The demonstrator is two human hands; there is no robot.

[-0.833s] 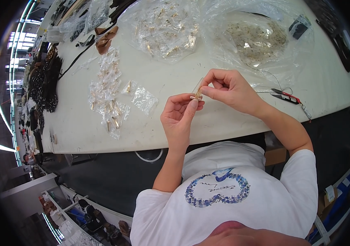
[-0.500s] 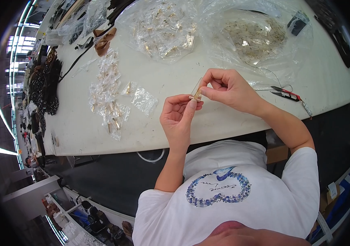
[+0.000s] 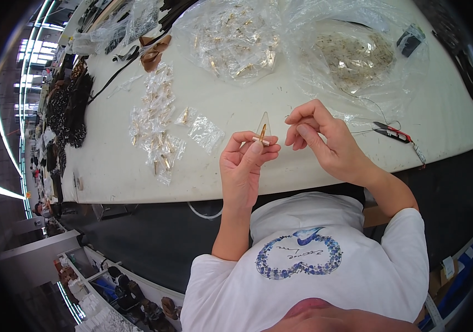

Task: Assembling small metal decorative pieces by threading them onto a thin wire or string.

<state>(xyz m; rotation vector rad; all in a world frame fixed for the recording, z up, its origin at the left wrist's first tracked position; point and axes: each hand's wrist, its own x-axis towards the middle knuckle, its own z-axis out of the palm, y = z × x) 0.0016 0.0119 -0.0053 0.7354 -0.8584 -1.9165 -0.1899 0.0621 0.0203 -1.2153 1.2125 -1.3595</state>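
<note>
My left hand [image 3: 240, 171] is closed, thumb against fingers, on a small gold metal piece [image 3: 263, 133] with a short pale crossbar. Rising from that grip is a clear, pointed triangular plastic piece [image 3: 265, 118], upright around the gold piece. A little to the right, my right hand [image 3: 330, 143] is held in the air over the table, fingers loosely bent and apart. I see nothing between them. Left of my hands lie a small clear plastic bag [image 3: 206, 134] and a little packet with a gold piece [image 3: 185, 116].
A pile of small clear packets with gold pieces [image 3: 159, 119] lies on the white table [image 3: 109, 171]. Farther back are a large bag of gold pieces [image 3: 236, 41] and a clear bag of small pieces [image 3: 355, 58]. Red-handled thread snips [image 3: 394, 133] lie right.
My right hand has let go of the clear plastic piece and moved right and slightly nearer. My left hand still holds the gold piece, now more plainly seen. The view has shifted slightly.
</note>
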